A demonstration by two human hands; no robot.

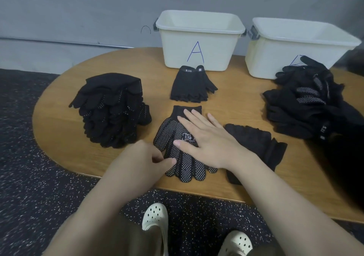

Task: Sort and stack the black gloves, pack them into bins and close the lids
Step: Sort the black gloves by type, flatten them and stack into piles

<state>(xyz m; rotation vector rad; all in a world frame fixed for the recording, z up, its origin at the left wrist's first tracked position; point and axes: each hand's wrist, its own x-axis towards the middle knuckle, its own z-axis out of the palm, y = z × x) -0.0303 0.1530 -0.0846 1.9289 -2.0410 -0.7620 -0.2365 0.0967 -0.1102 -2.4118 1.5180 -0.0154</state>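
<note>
left hand point(144, 158) pinching, right hand point(206, 137) flat

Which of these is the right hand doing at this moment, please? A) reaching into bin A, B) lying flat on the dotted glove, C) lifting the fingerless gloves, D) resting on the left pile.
B: the right hand lies with straight fingers flat on the dotted glove at the table's near edge, while the left hand pinches that glove's side.
</note>
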